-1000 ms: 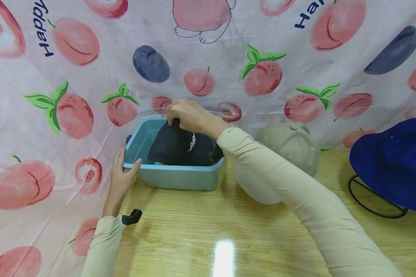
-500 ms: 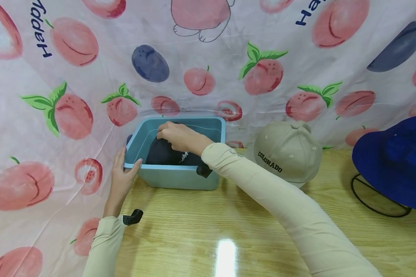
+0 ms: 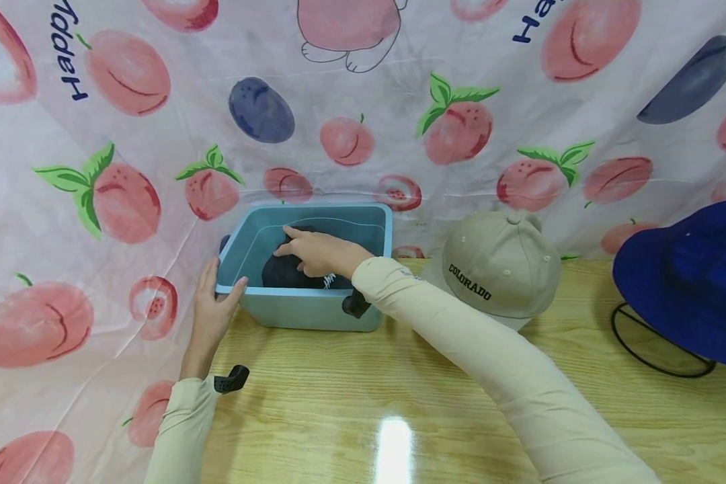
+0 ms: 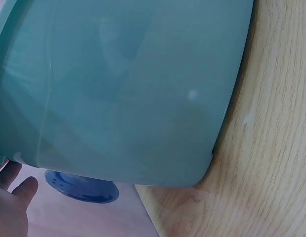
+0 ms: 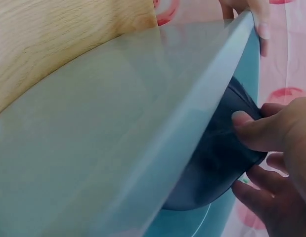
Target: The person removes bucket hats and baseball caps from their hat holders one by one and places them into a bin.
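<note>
A black cap (image 3: pixel 281 274) with white lettering lies inside a light blue plastic storage bin (image 3: pixel 311 309), partly hidden behind the front wall. My right hand (image 3: pixel 323 253) is over the cap, its fingers spread. In the right wrist view the thumb (image 5: pixel 256 132) rests on the dark fabric and other fingertips touch its edge. At the bin's front left corner my left hand (image 3: pixel 210 316) holds the rim, thumb over the front edge and fingers along the left side. The left wrist view shows the bin's wall (image 4: pixel 118 98) and a few of those fingers (image 4: pixel 14 190).
A beige cap (image 3: pixel 502 262) reading COLORADO stands right of the bin. Farther right, a blue bucket hat (image 3: pixel 690 289) sits over a black wire stand (image 3: pixel 659 370). Fruit-patterned cloth (image 3: pixel 351 87) hangs behind and at the left of the wooden table (image 3: pixel 314 403).
The black cap has gone down deeper into the bin. My right hand has lowered with it, and its fingers have spread from their pinch. My left hand stays on the rim.
</note>
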Available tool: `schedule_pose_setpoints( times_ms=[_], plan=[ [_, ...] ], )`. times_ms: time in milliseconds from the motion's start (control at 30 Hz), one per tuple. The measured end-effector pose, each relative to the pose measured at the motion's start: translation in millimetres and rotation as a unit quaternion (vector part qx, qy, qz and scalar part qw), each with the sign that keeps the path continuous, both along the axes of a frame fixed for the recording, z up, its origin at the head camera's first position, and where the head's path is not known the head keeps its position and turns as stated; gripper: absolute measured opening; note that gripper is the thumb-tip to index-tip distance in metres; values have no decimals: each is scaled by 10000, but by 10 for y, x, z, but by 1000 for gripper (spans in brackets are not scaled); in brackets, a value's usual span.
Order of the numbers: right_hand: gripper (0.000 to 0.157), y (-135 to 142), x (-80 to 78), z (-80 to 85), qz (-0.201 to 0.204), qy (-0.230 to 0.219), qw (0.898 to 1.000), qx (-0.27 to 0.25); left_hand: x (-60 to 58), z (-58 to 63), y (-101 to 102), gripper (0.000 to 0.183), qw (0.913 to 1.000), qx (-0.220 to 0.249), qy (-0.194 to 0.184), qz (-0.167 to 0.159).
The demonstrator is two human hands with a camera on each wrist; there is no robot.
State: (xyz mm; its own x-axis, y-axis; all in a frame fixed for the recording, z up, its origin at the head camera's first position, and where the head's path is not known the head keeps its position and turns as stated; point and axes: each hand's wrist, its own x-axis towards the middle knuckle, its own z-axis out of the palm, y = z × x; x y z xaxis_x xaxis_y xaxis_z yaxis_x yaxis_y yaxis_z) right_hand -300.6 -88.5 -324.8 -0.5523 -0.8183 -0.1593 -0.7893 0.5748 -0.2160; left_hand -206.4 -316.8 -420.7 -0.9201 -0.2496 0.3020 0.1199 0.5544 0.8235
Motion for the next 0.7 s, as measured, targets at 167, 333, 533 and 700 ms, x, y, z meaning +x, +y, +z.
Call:
schedule_pose_setpoints(
  times_ms=[167,333,533,700],
  plan=[
    [43,78,7,48,46,67,9992,-386,4,-5,0,79,10000,-17,10,16],
    [36,193,35,127,220,142,9969,-744,12,4,-5,79,10000,-58,-67,-1],
    [37,391,50,266,201,111,9949,-977,9,-2,4,78,9998,-53,-153,-65],
    [37,586,39,395,140,-25,9922,-1240,18,-8,-2,77,9996,9,-280,-31]
  ],
)
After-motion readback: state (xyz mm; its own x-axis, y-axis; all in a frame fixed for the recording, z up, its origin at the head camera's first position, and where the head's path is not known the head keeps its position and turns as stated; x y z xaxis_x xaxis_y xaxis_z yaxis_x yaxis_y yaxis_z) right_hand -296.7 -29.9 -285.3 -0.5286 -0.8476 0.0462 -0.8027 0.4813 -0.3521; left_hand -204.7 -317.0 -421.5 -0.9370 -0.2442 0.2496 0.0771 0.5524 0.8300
